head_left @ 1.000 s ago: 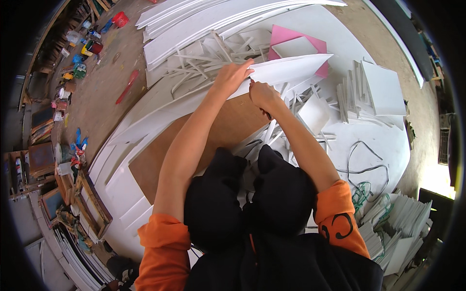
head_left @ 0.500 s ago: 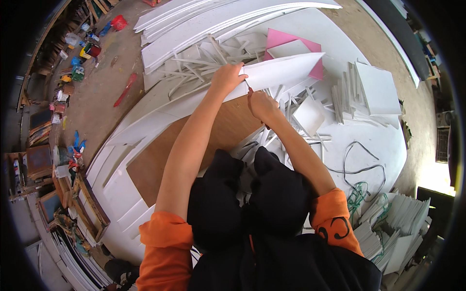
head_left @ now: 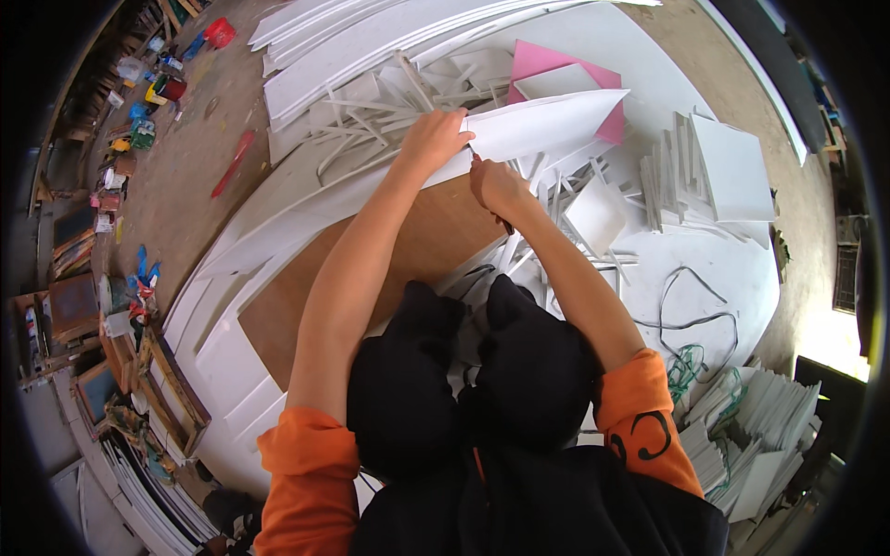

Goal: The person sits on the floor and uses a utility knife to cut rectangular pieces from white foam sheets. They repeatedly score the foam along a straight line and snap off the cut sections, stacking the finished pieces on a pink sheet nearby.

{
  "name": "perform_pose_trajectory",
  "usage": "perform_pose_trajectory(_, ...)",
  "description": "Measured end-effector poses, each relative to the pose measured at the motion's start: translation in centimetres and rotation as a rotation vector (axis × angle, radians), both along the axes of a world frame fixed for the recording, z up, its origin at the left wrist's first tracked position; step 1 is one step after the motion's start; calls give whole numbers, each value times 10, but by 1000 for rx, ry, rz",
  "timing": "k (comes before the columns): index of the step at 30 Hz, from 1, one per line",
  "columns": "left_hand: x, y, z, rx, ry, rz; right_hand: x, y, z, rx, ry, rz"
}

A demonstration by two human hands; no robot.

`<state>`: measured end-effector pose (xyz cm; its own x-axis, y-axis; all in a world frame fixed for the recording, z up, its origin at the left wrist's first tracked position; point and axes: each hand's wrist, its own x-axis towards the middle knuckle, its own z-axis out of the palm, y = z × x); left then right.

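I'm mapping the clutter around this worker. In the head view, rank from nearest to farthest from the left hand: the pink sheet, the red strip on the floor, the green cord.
From the left hand:
1. Pink sheet, up and to its right.
2. Red strip, on the floor to its left.
3. Green cord, far lower right.

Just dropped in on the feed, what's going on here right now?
A person is crouched over a long white foam board that lies across a brown board. The left hand presses down on the white board's near edge. The right hand sits right beside it, gripping what looks like a small red-handled cutting tool at that edge. White offcut strips and a pink sheet lie scattered beyond.
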<state>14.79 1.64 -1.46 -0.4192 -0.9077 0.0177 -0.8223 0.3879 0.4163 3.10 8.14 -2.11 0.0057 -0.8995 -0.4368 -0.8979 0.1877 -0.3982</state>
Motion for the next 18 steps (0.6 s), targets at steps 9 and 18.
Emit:
perform_pose_trajectory(9, -4, -4, 4, 22, 6, -28, 4, -9, -11, 51, 111, 79)
perform_pose_trajectory(18, -10, 2, -3, 28, -17, 35, 1, 15, 20, 154, 108, 49)
